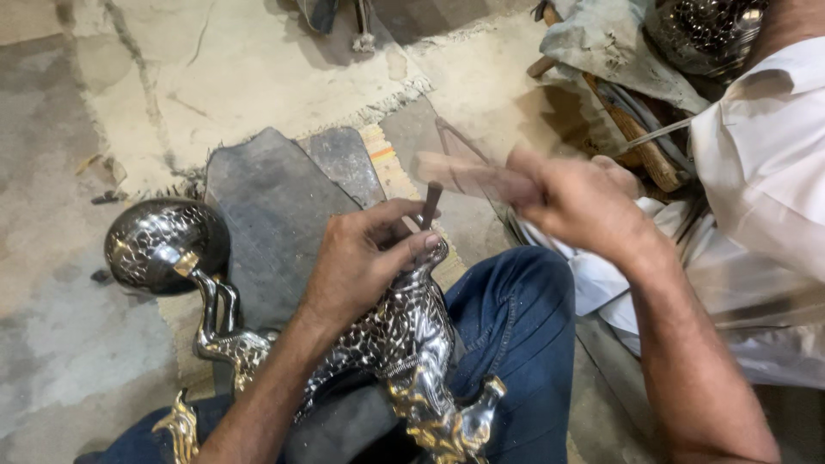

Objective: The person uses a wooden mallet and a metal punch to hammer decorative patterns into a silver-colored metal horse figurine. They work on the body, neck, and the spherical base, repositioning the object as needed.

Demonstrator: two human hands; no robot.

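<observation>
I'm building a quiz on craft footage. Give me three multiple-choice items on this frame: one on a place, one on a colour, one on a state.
1. Where does the metal figure rest?
A. on the person's lap
B. on a shelf
C. in a box

2. What colour are the person's trousers?
A. red
B. blue
C. white

3. How does the left hand stand?
A. open and flat on the floor
B. pinching a thin dark punch against the figure
C. empty, held in the air

Answers: 1 A, it lies across the thigh; 2 B, the denim is blue; 3 B, fingers grip the punch, while the right hand holds a blurred wooden piece above it.
</observation>
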